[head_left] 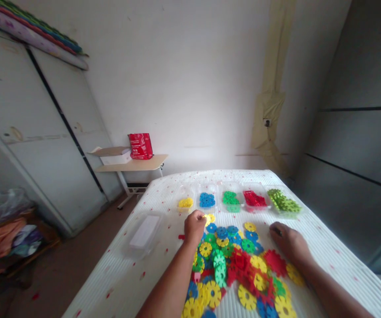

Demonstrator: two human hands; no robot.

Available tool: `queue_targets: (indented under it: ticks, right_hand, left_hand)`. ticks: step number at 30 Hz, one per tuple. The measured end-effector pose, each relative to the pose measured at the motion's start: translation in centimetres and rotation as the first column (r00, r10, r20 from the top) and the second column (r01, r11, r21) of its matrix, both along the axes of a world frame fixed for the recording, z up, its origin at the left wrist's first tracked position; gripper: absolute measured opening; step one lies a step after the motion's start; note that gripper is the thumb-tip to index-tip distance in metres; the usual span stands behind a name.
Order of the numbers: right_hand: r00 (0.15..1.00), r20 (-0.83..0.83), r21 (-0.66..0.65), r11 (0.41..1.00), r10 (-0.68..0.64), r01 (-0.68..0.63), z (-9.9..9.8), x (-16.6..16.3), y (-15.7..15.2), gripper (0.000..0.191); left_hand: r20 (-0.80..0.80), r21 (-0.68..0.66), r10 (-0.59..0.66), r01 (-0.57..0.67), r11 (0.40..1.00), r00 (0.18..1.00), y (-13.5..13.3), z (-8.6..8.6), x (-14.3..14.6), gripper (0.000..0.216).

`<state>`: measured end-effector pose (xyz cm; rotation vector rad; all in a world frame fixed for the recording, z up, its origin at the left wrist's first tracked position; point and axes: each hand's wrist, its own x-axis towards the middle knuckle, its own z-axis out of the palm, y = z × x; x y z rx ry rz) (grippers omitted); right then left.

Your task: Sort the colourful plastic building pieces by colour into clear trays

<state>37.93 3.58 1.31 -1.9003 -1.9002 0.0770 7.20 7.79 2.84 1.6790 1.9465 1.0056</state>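
A heap of flat plastic snowflake discs (239, 271) in yellow, blue, green and red lies on the white table (164, 201). My left hand (194, 226) is closed at the heap's far left edge, pinching a yellow disc (207, 218). My right hand (288, 242) rests palm down on the table to the right of the heap, fingers together and curled, with something small and dark at its fingertips. Beyond the hands stands a row of clear trays with sorted discs: yellow (185, 202), blue (207, 199), green (230, 198), red (254, 199) and light green (283, 201).
A clear plastic lid or box (144, 232) lies on the table's left part. A small side table (133, 165) with a red bag (140, 145) and a white box stands by the wall. A grey wardrobe (28, 128) is at left, clutter on the floor below.
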Motion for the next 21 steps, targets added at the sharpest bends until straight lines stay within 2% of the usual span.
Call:
queue_targets:
  ticks: [3, 8, 16, 21]
  right_hand:
    - [1.0, -0.008, -0.004, 1.0, -0.002, 0.002, 0.0, -0.1, 0.0, 0.023]
    - [1.0, 0.0, -0.018, 1.0, -0.004, 0.004, -0.1, 0.0, 0.0, 0.022]
    - [1.0, 0.024, -0.025, 1.0, -0.015, 0.016, 0.3, -0.3, -0.2, 0.023]
    - [1.0, 0.01, -0.022, 0.999, -0.024, 0.025, 0.3, -0.3, -0.2, 0.022]
  left_hand:
    - [0.016, -0.001, 0.038, -0.038, 0.999, 0.999, 0.6, -0.5, 0.9, 0.013]
    - [-0.046, -0.009, 0.024, -0.024, 1.0, 0.999, 0.7, -0.9, 1.9, 0.018]
    - [-0.257, -0.075, -0.096, 0.079, 0.994, 0.962, -0.5, -0.1, 2.7, 0.031]
    - [-0.354, -0.128, -0.151, 0.112, 0.985, 0.923, -1.0, 0.4, 2.7, 0.03]
